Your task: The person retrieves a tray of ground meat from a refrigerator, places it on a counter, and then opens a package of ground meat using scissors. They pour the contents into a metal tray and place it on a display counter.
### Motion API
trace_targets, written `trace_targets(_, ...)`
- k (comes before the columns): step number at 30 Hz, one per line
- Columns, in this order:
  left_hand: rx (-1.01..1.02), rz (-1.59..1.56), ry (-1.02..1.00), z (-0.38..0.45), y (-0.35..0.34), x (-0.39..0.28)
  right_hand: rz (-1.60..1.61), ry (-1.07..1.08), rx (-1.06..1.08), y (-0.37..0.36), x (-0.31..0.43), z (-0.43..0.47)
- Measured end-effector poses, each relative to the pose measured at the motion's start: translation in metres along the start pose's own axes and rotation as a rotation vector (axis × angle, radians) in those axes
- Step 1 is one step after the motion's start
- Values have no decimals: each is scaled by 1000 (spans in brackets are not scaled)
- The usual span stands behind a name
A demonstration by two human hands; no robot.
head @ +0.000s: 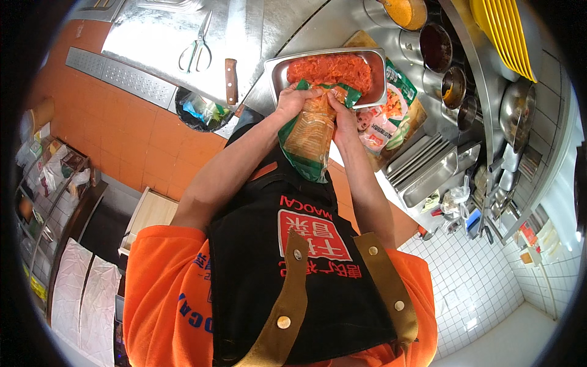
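Observation:
Both of my hands grip a green and clear plastic food bag (309,133) near its opened end, which lies over the near rim of a rectangular stainless-steel pan (278,75). My left hand (296,102) is at the bag's left edge, and my right hand (345,117) is at its right edge. Inside the pan lies a mass of red, marinated-looking meat (328,69); the bag's mouth touches or overhangs its near side. To the pan's right, a printed food packet (398,98) rests on a wooden cutting board (415,120).
Scissors (198,48) and a knife with a wooden handle (231,81) lie on the steel counter (151,41). A lined bin (202,110) stands below its edge. Steel containers of sauce (435,48) line the right side, near stacked metal pans (424,169) and yellow plates (504,36).

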State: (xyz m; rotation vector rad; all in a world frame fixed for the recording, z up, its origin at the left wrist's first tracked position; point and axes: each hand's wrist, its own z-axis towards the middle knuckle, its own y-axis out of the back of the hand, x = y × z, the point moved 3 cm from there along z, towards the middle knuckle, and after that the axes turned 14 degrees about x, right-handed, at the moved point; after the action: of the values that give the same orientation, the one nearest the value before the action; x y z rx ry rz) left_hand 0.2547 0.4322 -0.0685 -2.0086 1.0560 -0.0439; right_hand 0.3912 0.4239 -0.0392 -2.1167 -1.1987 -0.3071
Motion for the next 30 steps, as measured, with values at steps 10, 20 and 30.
trace_targets(10,-119,61,99,-20,-3,-17,-23,18,-4,8,6,5)
trace_targets(20,7,81,-1,1,13,2,-60,51,-30,-2,7,0)
trace_targets(30,-35,4,-7,-21,-1,-21,-48,15,19,-3,17,-1)
